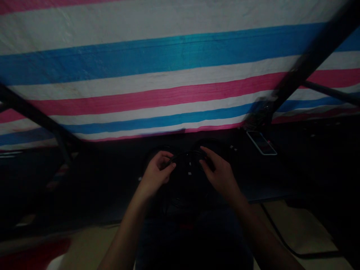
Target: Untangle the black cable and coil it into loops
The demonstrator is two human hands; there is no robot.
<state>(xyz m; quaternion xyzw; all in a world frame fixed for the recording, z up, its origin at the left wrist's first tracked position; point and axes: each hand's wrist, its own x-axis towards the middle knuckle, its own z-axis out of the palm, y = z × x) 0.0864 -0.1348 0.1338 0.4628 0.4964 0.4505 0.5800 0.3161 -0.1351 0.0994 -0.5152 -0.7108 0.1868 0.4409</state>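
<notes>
The scene is very dark. My left hand point(157, 170) and my right hand point(218, 172) are close together over a dark table point(253, 187), both with fingers curled around a thin black cable point(187, 157) that runs in loops between them. More dark loops of the cable lie on the table below and behind my hands. A few small white specks sit on the table near the cable.
A striped sheet point(168, 75) in blue, pink and white hangs behind the table. Dark metal bars point(306, 63) cross it at left and right. A phone point(261, 142) lies on the table at the right. A dark cord point(278, 236) trails over the floor.
</notes>
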